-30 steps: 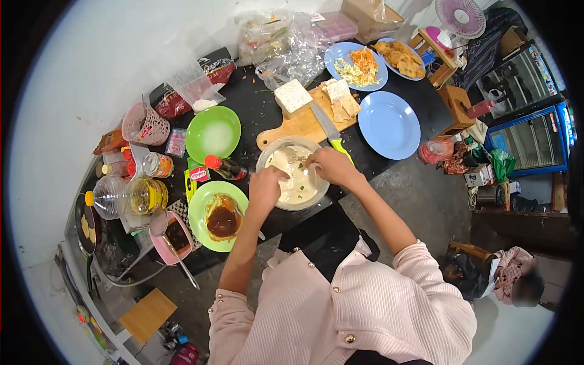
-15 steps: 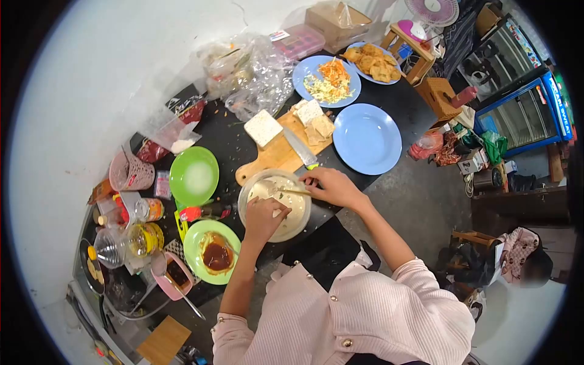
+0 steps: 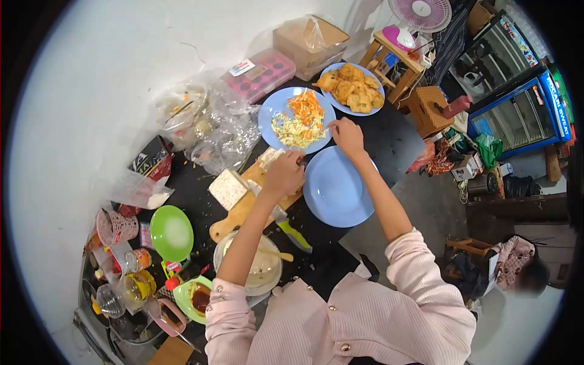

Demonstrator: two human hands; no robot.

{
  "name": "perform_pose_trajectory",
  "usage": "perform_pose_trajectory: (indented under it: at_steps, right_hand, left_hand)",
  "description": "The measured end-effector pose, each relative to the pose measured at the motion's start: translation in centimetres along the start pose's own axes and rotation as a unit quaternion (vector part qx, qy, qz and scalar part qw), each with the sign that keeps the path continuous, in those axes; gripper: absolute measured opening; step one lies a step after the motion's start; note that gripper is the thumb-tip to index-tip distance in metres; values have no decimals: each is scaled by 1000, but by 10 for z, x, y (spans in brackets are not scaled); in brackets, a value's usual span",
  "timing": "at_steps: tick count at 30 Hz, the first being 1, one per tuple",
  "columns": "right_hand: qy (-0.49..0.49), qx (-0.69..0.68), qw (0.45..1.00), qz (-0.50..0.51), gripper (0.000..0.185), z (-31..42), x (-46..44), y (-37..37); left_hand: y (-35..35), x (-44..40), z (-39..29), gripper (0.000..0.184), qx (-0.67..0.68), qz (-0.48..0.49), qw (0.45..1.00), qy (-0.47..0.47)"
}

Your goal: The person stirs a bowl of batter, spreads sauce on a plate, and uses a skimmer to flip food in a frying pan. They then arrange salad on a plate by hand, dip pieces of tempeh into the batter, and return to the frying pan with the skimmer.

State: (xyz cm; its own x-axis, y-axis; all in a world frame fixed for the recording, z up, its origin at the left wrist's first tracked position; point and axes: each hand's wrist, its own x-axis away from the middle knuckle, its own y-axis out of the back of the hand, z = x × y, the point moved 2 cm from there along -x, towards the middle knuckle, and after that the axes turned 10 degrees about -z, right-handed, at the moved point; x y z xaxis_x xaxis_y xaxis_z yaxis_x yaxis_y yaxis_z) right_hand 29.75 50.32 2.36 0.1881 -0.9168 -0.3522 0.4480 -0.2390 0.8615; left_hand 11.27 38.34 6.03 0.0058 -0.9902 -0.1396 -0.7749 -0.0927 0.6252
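My left hand (image 3: 286, 174) is over the right end of the wooden cutting board (image 3: 228, 225), covering tofu pieces there. Its fingers are bent together, their tips near the lower rim of the blue plate (image 3: 266, 126) of shredded cabbage and carrot (image 3: 298, 125). What they hold, if anything, is hidden. At that plate's right rim is my right hand (image 3: 347, 137), fingers loosely bent and apart; whether they touch the rim is unclear. A tofu block (image 3: 229, 189) sits on the board. The green-handled knife (image 3: 292, 234) points over its edge. A spoon (image 3: 277, 254) rests in the batter bowl (image 3: 261, 277), partly behind my left forearm.
A bare blue plate (image 3: 337, 188) lies below my right hand, and a plate of fried pieces (image 3: 353, 88) stands behind. Plastic bags (image 3: 213, 121) line the wall. At left are a green plate (image 3: 171, 232), a sauce plate (image 3: 194, 298) and bottles (image 3: 137, 289).
Both hands have left the batter bowl and moved up to the shredded-vegetable plate and board. My right hand has let go of the spoon, which stays in the bowl. The view has shifted.
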Motion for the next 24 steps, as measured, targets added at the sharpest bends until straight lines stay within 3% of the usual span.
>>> perform_pose_trajectory:
  at_steps: [1, 5, 9, 12, 13, 18, 24]
  right_hand:
    - [20, 20, 999, -26, 15, -3, -8, -9]
    - [73, 63, 995, -12, 16, -11, -26, -40]
    - [65, 40, 997, -1, 13, -10, -35, -38]
    - [75, 31, 997, -6, 16, -14, -39, -37]
    - [74, 22, 997, -16, 16, -14, -41, -35]
    - [73, -5, 997, -23, 20, -17, -45, -37]
    - [67, -28, 997, -12, 17, -18, -50, -44]
  left_hand:
    - [-13, -18, 7, 25, -29, -33, 997, -62]
    - [-55, -63, 17, 25, -115, -92, 984, -103]
    - [-73, -86, 29, 18, -300, -103, 941, -121]
    - [-63, -89, 35, 16, -322, -153, 926, -124]
    - [-58, -90, 39, 19, -319, -110, 936, -97]
    - [-42, -90, 54, 33, -302, -114, 944, -72]
    - [-41, -96, 46, 33, -336, -167, 924, -72]
